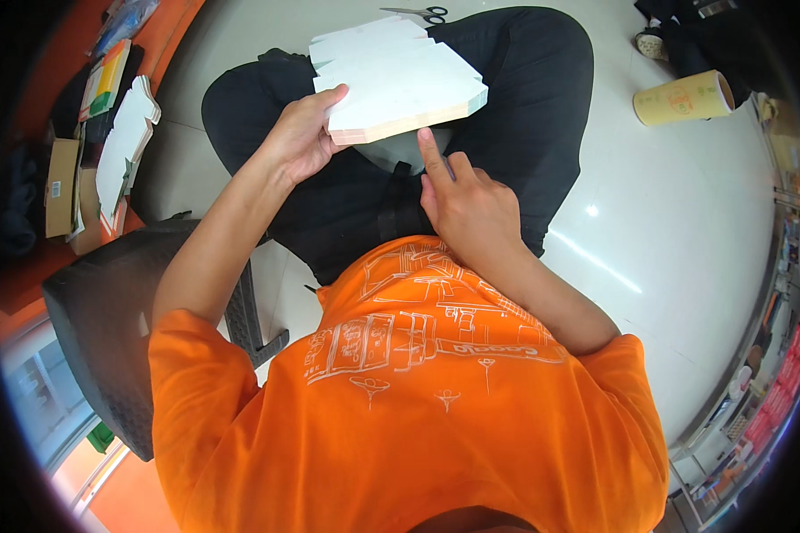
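Note:
My left hand [304, 135] grips the near left edge of a thick stack of flat white die-cut cardboard sheets [400, 80] that rests across my lap. My right hand [467, 200] is just below the stack, its index finger pointing up and touching the stack's near edge, the other fingers curled. I sit in black trousers and an orange printed shirt.
Scissors [422, 13] lie on the white floor beyond my knees. A yellowish paper roll [684, 98] lies at the upper right. More white flat sheets [124, 147], a brown carton [60, 186] and coloured packets sit at the left. A dark woven stool [107, 329] stands beside me.

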Demonstrator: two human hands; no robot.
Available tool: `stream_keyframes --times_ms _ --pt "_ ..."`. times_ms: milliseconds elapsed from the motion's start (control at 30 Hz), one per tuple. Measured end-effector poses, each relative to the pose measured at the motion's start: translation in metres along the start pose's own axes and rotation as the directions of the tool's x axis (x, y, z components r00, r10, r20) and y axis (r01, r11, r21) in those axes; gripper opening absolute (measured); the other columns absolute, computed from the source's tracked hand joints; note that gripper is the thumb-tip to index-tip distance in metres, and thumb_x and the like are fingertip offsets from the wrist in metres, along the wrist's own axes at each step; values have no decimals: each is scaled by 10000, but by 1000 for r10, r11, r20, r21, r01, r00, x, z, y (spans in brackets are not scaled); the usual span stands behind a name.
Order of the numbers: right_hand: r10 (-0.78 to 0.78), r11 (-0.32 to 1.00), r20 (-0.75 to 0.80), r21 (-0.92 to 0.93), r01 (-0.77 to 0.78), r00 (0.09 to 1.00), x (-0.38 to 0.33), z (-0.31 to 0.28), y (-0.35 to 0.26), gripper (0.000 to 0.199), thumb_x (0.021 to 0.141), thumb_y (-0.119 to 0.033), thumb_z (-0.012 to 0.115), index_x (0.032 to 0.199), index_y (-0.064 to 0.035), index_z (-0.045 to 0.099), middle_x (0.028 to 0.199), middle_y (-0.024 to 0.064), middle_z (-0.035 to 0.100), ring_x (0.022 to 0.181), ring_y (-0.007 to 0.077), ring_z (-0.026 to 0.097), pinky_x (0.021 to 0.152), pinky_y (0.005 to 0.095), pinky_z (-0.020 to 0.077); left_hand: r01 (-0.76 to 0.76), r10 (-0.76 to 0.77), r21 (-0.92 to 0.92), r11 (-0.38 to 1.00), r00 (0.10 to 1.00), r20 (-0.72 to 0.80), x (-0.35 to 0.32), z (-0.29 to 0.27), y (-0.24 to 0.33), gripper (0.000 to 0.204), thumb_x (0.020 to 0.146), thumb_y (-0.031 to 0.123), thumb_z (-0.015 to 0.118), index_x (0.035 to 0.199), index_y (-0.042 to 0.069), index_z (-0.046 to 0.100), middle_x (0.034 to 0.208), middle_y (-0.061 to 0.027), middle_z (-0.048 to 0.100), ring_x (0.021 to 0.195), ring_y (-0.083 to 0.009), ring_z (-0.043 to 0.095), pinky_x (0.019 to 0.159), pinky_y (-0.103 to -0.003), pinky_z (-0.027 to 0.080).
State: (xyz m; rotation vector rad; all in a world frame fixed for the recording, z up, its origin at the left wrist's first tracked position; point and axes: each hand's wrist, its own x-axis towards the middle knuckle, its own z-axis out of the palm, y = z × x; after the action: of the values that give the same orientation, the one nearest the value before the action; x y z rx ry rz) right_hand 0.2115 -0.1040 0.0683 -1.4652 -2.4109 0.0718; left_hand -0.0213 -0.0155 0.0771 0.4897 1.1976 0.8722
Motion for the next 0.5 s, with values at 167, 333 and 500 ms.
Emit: stream_keyframes --times_ms 167,333,500 --pt "-9 995 -144 95 23 990 7 13 2 551 882 -227 678 1399 -100 537 794 52 536 584 181 601 482 302 512 34 -34 -23 999 999 22 -2 -1 7 392 1011 202 549 1260 -94 487 1189 -152 611 1039 -224 673 892 -333 595" --pt "-34 982 -293 170 87 955 18 33 16 496 890 -226 670 1359 -106 566 839 53 557 610 193 605 506 307 522 38 -37 -59 998 999 17 0 2 13 403 1039 216 479 1299 -90 449 1187 -177 610 1029 -233 686 864 -341 619" --pt "-56 969 -380 202 142 923 31 53 23 463 885 -213 680 1319 -83 583 961 57 617 677 226 619 601 319 553 49 -48 -75 996 999 12 -2 6 18 396 1035 216 483 1290 -86 457 1185 -169 613 1029 -233 686 874 -344 615"
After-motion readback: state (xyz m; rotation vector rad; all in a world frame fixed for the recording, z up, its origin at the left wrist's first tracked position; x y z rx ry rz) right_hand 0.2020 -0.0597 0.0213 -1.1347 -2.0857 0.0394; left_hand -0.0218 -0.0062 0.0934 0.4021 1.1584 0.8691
